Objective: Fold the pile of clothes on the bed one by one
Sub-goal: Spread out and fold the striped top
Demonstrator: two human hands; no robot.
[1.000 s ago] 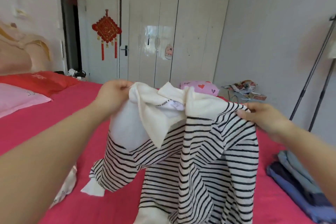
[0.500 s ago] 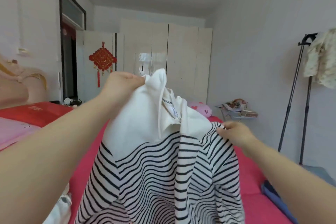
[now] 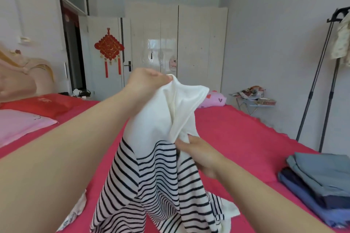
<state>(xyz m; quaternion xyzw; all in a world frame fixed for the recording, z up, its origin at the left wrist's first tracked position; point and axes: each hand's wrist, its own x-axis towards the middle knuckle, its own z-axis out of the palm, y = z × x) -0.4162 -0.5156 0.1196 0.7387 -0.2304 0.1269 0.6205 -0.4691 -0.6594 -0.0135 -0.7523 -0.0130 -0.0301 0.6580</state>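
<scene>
Striped top (image 3: pixel 151 166) aloft above red bed (image 3: pixel 238 138): left grip (image 3: pixel 145 83) tight on upper edge, right grip (image 3: pixel 198 155) tight mid-cloth.

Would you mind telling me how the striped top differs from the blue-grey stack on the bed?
The striped top hangs unfolded, gripped by the left hand and right hand; the blue-grey stack lies folded flat on the bed, untouched. The striped top is white with dark stripes; the blue-grey stack is plain. Both are clothes.
</scene>
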